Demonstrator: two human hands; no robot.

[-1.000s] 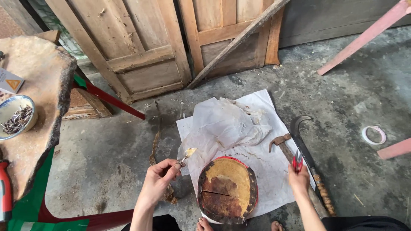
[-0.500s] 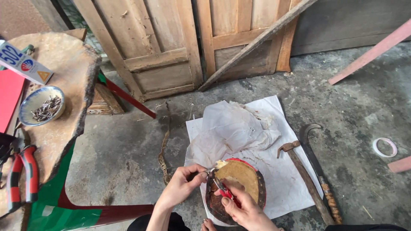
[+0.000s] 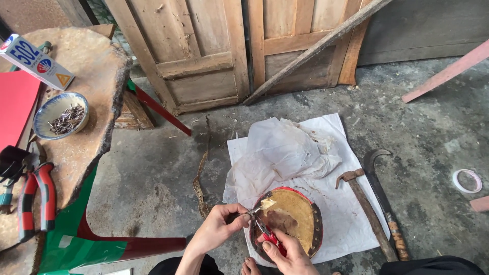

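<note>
A round drum-like disc with a tan skin face and a red rim lies on white paper on the concrete floor. My left hand pinches a small pale strip at the disc's left edge. My right hand holds a small red-handled tool, its tip meeting that strip. Both hands are close together over the disc's left side.
A hammer and a curved sickle lie on the paper's right. Crumpled translucent plastic sits behind the disc. A tape roll lies far right. At left, a wooden slab table carries a bowl of nails, red pliers and a box.
My right hand left the hammer's side and came to the disc with the red-handled tool. My left hand brought the strip onto the disc's edge. The view shifted left.
</note>
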